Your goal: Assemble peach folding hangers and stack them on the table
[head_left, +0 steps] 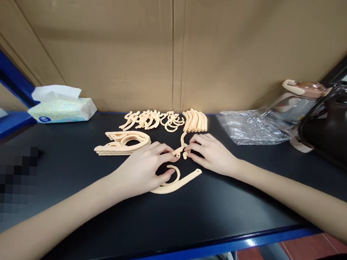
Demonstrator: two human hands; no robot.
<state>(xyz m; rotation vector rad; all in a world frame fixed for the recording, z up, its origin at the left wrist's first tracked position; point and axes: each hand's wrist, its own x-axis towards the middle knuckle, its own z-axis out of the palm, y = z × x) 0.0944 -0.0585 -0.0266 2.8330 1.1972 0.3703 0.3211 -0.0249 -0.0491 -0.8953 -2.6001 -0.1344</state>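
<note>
My left hand rests on a black table, its fingers pinched on one end of a small peach plastic hanger piece. My right hand pinches the other end of the same piece, so the two hands meet at the middle. Just below them lies a curved peach hanger arm with a hook, partly under my left fingers. A stack of assembled peach hangers lies to the left of my hands. Behind are a row of hook parts and a bundle of arm parts.
A tissue pack sits at the back left. Crumpled clear plastic bags, a lidded bottle and a black bag crowd the back right. A cardboard wall closes the back. The table has a blue front edge.
</note>
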